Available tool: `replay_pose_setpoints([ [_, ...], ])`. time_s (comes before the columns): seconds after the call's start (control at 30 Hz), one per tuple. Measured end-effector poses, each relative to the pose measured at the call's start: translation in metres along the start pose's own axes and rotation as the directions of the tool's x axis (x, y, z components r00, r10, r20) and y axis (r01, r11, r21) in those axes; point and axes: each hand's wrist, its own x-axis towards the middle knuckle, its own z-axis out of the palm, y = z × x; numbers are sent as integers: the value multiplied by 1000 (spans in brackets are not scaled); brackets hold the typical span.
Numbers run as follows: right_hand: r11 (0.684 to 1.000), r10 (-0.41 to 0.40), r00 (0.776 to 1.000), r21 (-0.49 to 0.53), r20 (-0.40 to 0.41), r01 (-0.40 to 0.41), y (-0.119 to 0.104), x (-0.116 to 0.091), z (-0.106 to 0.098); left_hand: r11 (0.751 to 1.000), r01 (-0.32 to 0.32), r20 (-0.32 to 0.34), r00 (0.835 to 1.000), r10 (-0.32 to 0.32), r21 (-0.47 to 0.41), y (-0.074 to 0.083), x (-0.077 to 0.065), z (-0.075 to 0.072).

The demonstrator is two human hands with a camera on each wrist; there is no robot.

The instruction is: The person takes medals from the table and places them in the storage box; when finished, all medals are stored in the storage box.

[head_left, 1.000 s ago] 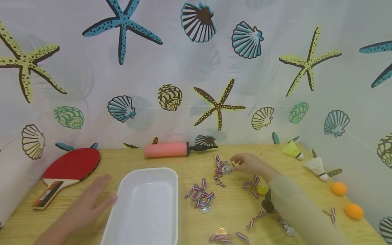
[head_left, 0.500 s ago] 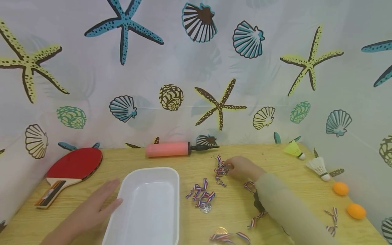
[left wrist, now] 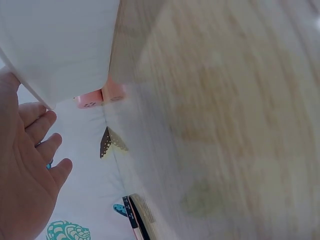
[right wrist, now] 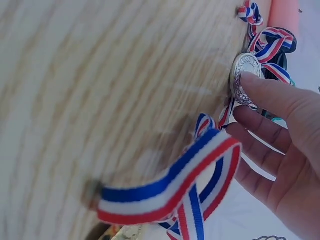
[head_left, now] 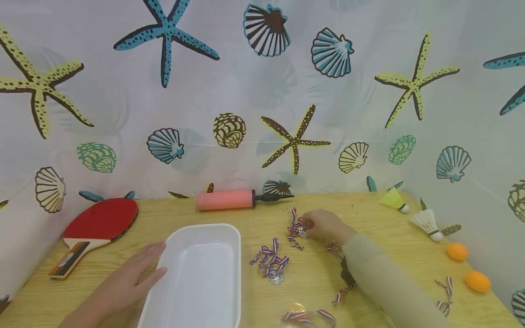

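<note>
My right hand (head_left: pixel 326 226) pinches a silver medal (right wrist: pixel 248 64) at the back middle of the table; its thumb lies on the face. The medal's red, white and blue ribbon (head_left: pixel 294 228) is bunched up beside it. My left hand (head_left: pixel 125 282) touches the left rim of a white rectangular tray (head_left: pixel 203 278), fingers fairly straight. To the tray's right lies another silver medal (head_left: pixel 275 276) with a crumpled striped ribbon. Nearer the front is a gold medal (head_left: pixel 297 309) with its ribbon. More striped ribbon (head_left: pixel 340 295) shows under my right sleeve, partly hidden.
A red table tennis paddle (head_left: pixel 102 221) lies at the left. A pink hand pump (head_left: pixel 225 200) rests along the back by the patterned curtain. At the right are a yellow shuttlecock (head_left: pixel 394 200), a white shuttlecock (head_left: pixel 427 224), two orange balls (head_left: pixel 477 282) and a ribbon (head_left: pixel 445 294).
My right hand has come down and left onto the silver medal and now pinches it. My left hand has moved slightly right, against the tray's rim.
</note>
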Motion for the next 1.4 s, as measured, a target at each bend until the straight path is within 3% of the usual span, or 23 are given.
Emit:
replay_pose_setpoints([
  [0.2, 994, 48, 999, 99, 4, -48, 3, -5, -5, 1000, 14, 7, 1000, -14, 12, -1, 1, 1],
  [0.47, 960, 6, 999, 280, 31, -15, 14, -12, -20, 1000, -4, -11, 1000, 5, 14, 0, 1, 1],
  [0.77, 872, -29, 998, 489, 48, 2, 23, -28, -45, 1000, 21, 13, 1000, -22, 19, 1, 2, 0],
  [0.9, 828, 9, 1000, 561, 23, -20, 23, -35, -55, 1000, 21, 12, 1000, -21, 21, 2, 2, 0],
  [1.1, 755, 23, 998, 655, -60, 22, 15, -44, -75, 999, 34, 20, 999, -34, 12, 2, 3, -1],
  [1.2, 699, 36, 995, 714, -98, 45, 11, -47, -85, 999, 31, 22, 999, -31, 10, 2, 3, -1],
  [1.27, 633, 39, 992, 771, -121, 69, 7, -48, -91, 999, 32, 27, 999, -32, 9, 2, 3, -1],
  [1.33, 538, 20, 990, 836, -139, 107, 3, -50, -97, 999, 33, 30, 999, -33, 7, 2, 3, 0],
  [1.4, 423, -13, 988, 895, -151, 142, -3, -51, -103, 999, 33, 28, 999, -33, 5, 2, 2, 0],
])
